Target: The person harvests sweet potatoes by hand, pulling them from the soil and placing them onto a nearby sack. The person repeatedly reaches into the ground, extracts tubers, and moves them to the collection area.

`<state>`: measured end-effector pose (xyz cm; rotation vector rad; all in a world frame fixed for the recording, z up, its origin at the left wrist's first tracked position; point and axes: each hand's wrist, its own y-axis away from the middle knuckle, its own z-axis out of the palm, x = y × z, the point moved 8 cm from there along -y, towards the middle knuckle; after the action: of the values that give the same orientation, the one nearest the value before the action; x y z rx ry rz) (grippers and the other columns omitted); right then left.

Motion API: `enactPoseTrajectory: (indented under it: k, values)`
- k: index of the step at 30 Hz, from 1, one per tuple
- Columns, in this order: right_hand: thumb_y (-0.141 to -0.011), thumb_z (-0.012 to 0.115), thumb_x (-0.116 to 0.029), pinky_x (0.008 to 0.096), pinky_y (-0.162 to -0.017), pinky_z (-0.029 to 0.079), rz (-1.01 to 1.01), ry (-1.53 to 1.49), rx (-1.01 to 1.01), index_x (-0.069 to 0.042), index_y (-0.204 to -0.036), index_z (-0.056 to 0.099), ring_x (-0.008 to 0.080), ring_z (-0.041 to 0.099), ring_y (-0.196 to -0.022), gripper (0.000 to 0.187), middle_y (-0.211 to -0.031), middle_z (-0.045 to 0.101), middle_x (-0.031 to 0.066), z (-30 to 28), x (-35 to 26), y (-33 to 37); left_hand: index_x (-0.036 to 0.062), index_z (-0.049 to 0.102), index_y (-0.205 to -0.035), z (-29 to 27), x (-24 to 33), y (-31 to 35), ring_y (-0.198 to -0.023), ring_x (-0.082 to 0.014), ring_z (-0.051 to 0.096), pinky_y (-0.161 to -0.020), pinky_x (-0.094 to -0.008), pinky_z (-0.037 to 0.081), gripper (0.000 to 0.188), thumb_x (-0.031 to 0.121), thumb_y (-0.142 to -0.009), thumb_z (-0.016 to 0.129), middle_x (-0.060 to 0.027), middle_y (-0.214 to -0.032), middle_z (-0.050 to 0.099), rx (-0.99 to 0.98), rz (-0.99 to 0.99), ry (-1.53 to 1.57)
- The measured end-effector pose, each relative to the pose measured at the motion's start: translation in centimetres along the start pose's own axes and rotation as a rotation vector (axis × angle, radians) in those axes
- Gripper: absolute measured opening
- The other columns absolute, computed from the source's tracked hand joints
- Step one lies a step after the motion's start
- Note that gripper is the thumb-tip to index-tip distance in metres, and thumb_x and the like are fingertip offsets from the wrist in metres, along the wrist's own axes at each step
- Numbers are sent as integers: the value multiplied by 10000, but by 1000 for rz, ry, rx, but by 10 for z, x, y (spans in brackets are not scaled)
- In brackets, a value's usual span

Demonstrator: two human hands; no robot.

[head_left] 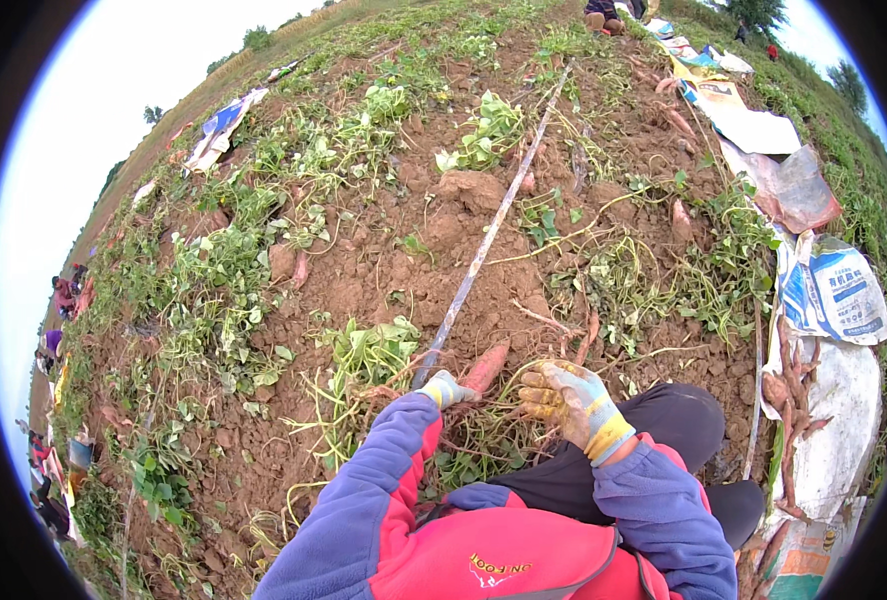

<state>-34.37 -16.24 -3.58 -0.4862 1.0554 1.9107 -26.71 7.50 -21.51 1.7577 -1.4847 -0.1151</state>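
Right now the left hand (446, 388), gloved and closed, is gripping the near end of a sweet potato (486, 368) that is lying half in the loose soil (364, 290) just ahead of the knees. The right hand (571, 402), in a muddy glove, is curled around a tangle of vines (509, 425) and thin roots beside that tuber, fingers pressed together on the stems. A long grey strip (484, 250) is running from beside the left hand away up the ridge.

Several things could be going wrong from here. The tuber is looking long and slender, so if the left hand is levering it sideways while its far end is sitting in the dirt, it may snap. The right hand is pulling on stringy stems, and those may tear off and leave any attached roots buried. Both gloves are coated in earth, so the grip may be slipping. The strip is lying close to the left wrist and could be getting snagged or dragged with the pull.

More dug roots (789, 400) are resting on a white sack (844, 430) to the right, well apart from both hands. Other sacks (764, 130) are lying further up the row.
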Motion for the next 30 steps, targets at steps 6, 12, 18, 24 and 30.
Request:
enactPoseTrajectory:
  k: [6,12,18,24,30]
  values:
    - [-914,632,-195,328,-678,524,-4,-44,2,-74,-1140,540,166,607,-795,272,-939,597,42,-20,16,-23,-43,648,-1030,-63,74,90,-810,-128,604,-735,-295,490,473,259,-705,810,-88,-899,675,5,467,341]
    - [-852,679,-102,388,-874,517,-254,-232,-155,-67,-1172,535,224,613,-969,354,-1048,608,69,19,-17,-10,-4,506,-1285,-79,163,183,-987,-224,637,-871,-346,484,704,285,-703,777,-182,-1077,662,54,921,208]
    - [-829,689,-67,393,-825,534,-384,-272,-40,-61,-1141,545,207,612,-950,343,-1019,607,52,7,-27,-5,55,446,-1351,-63,134,190,-1032,-363,601,-900,-438,458,766,360,-716,747,-226,-1066,633,340,794,-155]
    - [-821,684,-41,399,-803,550,-484,-66,72,-34,-1102,552,217,640,-898,310,-1004,624,76,5,-37,12,82,627,-1077,-24,126,167,-871,-344,660,-740,-461,515,388,381,-833,593,-160,-889,685,367,496,-299]
    - [-641,854,-95,322,-809,527,-694,565,188,-6,-1133,533,175,632,-928,593,-1039,652,99,21,-37,20,89,706,-954,-11,140,169,-883,-325,675,-746,-447,533,304,331,-817,587,-139,-932,697,87,484,-533]
